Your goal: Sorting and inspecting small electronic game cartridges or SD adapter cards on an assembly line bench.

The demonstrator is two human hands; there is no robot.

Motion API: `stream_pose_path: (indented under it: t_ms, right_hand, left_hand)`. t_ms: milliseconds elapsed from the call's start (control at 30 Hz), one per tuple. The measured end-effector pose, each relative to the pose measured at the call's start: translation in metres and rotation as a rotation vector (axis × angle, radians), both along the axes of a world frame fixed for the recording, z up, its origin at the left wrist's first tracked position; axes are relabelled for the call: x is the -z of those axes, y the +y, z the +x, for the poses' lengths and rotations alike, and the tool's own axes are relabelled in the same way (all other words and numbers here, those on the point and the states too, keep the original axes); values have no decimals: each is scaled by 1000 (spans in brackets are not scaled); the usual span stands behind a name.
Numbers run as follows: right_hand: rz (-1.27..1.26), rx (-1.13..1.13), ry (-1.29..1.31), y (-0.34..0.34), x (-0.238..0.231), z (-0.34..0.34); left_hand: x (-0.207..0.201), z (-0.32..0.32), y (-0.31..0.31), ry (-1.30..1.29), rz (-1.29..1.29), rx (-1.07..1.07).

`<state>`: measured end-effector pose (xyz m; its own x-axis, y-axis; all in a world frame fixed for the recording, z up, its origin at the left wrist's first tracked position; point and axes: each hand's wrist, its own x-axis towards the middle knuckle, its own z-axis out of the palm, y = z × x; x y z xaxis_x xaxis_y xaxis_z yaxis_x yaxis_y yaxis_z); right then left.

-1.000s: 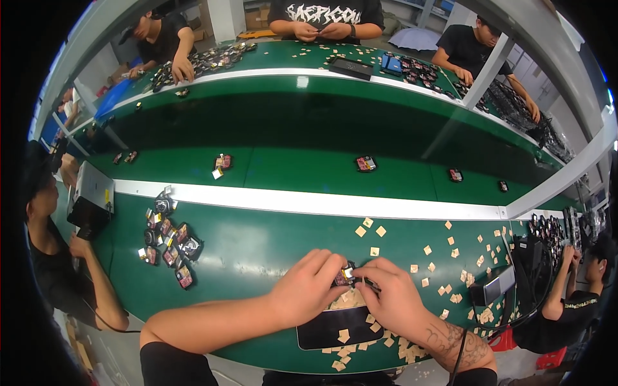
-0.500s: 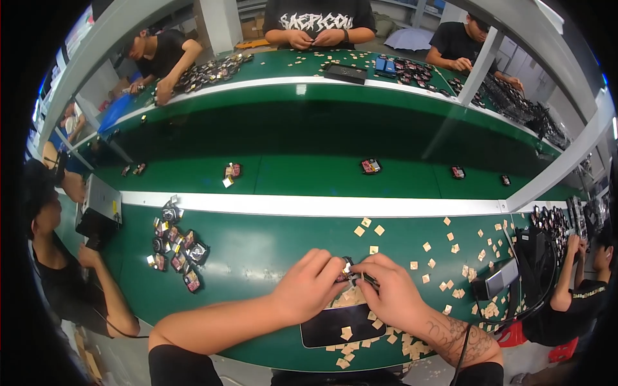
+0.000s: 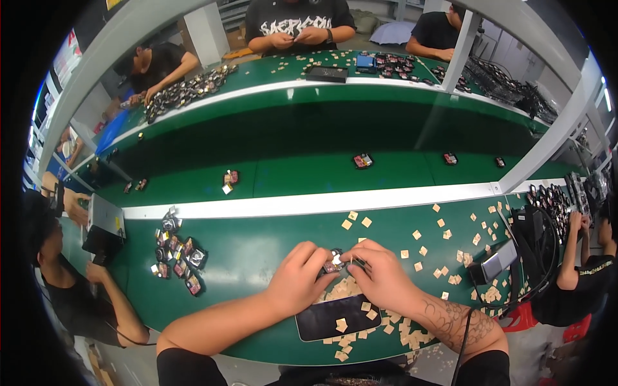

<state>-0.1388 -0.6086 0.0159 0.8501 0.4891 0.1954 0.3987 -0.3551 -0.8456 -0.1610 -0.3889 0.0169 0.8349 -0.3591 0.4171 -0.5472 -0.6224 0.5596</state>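
Observation:
Above the green bench, my left hand (image 3: 302,273) is closed around a small black electronic module (image 3: 333,262) with a reddish face and a white patch. Close against its right side, my right hand (image 3: 378,273) pinches a thin dark tool (image 3: 351,260), mostly covered by the fingers. A dark flat slab with a pale rim, like a phone or tablet (image 3: 315,320), lies below my hands. Small tan square pieces (image 3: 342,325) lie on and around it. Several similar modules (image 3: 182,252) sit in a loose pile to the left.
Beyond a white rail (image 3: 290,206) runs a green belt (image 3: 290,174) bearing spaced modules. A grey box-shaped device (image 3: 494,264) with black cables stands at right, a metal box (image 3: 105,222) at left. Co-workers sit at both sides and across. A slanted grey post (image 3: 547,157) rises at right.
The view has shifted slightly. Both hands stay together at the module, which is now turned so its white patch shows more. Modules on the belt appear slightly farther left.

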Motion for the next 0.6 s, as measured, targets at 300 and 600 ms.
stream_pose_path:
  t_ms: [300,600]
  right_hand:
    - [313,95,266,-4,-21,0]
    - [213,352,34,-9,-16,19]
  left_hand:
    - [-18,1,-12,561,-415,91]
    - [-15,90,-1,657,-464,-80]
